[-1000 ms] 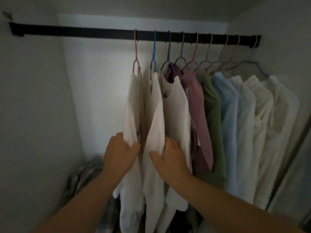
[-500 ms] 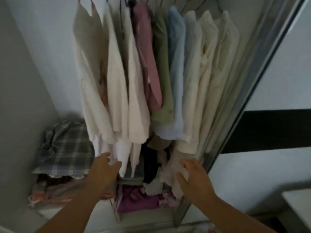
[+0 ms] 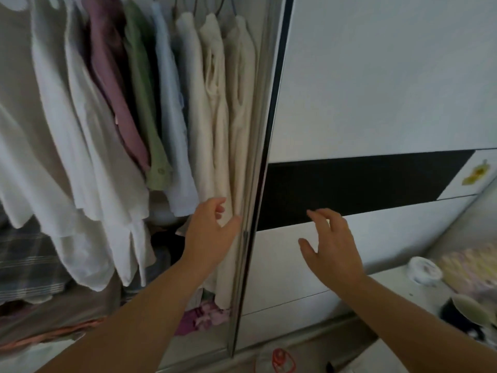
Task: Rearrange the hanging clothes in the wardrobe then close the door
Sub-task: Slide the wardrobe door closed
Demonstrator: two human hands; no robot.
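No brand, label or lettering can be read anywhere; the only mark is a blurred yellow sticker (image 3: 476, 174) on a white panel at the far right.

Half a second ago both of your hands were low among the folded clothes at the wardrobe floor. Now your view has swung right, and your left hand (image 3: 212, 232) rests at the inner edge of the white sliding wardrobe door with a black band (image 3: 376, 98), fingers loosely curled, thumb near the door's metal edge strip (image 3: 259, 184) and holding nothing. Your right hand (image 3: 333, 251) is spread wide over the door's face, just below the black band; whether it touches the panel cannot be told.

The hanging clothes (image 3: 166, 98) sit left of the door edge: white tops, a mauve shirt, a green shirt, a pale blue one, then cream garments nearest the door. Beneath them lie a folded grey plaid cloth (image 3: 27, 265) and a purple garment (image 3: 204, 316). At lower right, a white counter (image 3: 390, 286) carries a small white round container (image 3: 425, 270).
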